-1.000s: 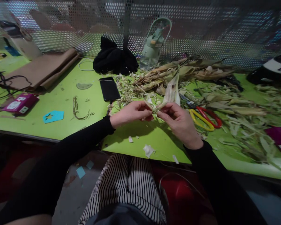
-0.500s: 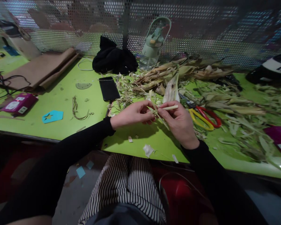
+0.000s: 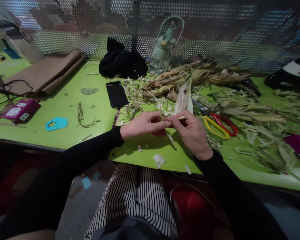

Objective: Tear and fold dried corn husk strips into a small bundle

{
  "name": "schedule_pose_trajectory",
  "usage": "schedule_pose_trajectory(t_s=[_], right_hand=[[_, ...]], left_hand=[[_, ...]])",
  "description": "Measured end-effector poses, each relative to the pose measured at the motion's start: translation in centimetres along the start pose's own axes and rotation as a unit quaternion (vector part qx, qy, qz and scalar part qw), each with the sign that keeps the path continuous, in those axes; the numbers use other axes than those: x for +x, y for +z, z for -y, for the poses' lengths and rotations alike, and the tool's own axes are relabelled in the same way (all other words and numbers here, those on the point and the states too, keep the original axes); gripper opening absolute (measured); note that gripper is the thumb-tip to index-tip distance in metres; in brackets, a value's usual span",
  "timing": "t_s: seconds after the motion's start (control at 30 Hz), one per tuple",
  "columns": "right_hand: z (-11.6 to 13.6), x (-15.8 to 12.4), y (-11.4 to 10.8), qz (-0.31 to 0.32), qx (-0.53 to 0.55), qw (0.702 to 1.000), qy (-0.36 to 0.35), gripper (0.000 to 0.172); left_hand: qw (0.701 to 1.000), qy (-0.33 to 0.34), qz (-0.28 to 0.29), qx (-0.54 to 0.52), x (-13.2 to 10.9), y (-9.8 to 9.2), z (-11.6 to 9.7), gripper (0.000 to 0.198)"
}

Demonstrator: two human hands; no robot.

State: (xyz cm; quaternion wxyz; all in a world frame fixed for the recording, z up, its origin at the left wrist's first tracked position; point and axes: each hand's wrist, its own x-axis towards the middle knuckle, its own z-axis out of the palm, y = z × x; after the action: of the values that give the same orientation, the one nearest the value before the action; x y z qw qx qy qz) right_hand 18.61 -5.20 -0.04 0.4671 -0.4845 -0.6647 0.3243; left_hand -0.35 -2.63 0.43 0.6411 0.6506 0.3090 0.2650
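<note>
My left hand and my right hand meet over the front of the green table, fingertips touching. Between the right thumb and fingers a pale thin stick pokes out to the right. A narrow strip of corn husk passes through the left fingers and hangs below them. The spot where strip and stick come together is hidden by the fingertips. Just behind the hands lies a broad pale husk leaf. Scissors with red and yellow handles rest right of my right hand.
Dried corn husks and shreds cover the back and right. A phone, a black cloth and a green bottle stand or lie behind. Left are a blue tag, a purple box and brown paper.
My left hand has moved slightly right, closing on the right fingertips. Less of the stick shows now, and the husk strip hangs at a different angle below the fingers.
</note>
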Motion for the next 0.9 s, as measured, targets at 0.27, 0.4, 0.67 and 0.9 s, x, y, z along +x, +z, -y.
schedule_pose_trajectory(t_s=[0.27, 0.4, 0.67, 0.9], right_hand=[[-0.9, 0.6, -0.7, -0.038, 0.034, 0.998, 0.048, 0.042], [-1.4, 1.1, -1.1, 0.002, 0.044, 0.995, 0.088, 0.044], [-0.3, 0.6, -1.0, 0.096, -0.108, 0.99, 0.008, 0.041], [0.1, 0.4, -1.0, 0.122, -0.088, 0.989, 0.008, 0.045]], left_hand=[[0.99, -0.043, 0.021, -0.134, 0.2, 0.3, 0.6, 0.023], [0.977, -0.071, -0.02, -0.202, 0.5, 0.1, 0.4, 0.025], [0.99, -0.014, -0.014, -0.138, 0.8, -0.1, 0.4, 0.007], [1.0, 0.014, -0.014, -0.009, 0.4, -0.4, 0.3, 0.024]])
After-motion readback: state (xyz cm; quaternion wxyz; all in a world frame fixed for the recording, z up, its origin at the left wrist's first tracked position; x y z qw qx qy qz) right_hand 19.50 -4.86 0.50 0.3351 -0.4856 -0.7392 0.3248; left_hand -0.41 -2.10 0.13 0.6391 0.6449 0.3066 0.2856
